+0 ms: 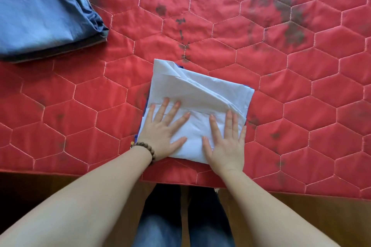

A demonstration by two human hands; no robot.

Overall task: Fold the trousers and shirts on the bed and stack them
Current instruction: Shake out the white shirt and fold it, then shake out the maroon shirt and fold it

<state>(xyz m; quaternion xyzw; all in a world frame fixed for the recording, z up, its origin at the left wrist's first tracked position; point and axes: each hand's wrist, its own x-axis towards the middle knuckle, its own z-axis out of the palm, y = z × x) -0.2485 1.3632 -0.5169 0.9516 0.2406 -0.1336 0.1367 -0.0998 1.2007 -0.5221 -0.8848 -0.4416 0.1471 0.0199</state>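
Both hands are lying flat, fingers straight and spread, gripping nothing and pressing down on a folded white shirt [198, 94]. The left hand [164, 132] is covering the shirt's near-left part, a beaded bracelet [146, 149] sitting at its wrist; the right hand [226, 142] is covering the near-right part, its little finger reaching the shirt's right edge and its palm overlapping the near edge. Thin slivers of blue fabric are showing along the shirt's left and far edges; what they belong to cannot be told.

The shirt is lying near the front edge of the bed, on a red quilted cover [281, 86] stitched in hexagons and marked with dark blotches. Bare quilt is stretching away to the right, to the far side and to the left of the shirt. Well apart, at the far left corner of the view, a folded stack of blue trousers [40, 12] is resting on the cover, its near-right corner pointing toward the middle. Below the bed's front edge, the person's jeans-clad legs [180, 222] are standing on a brown floor.
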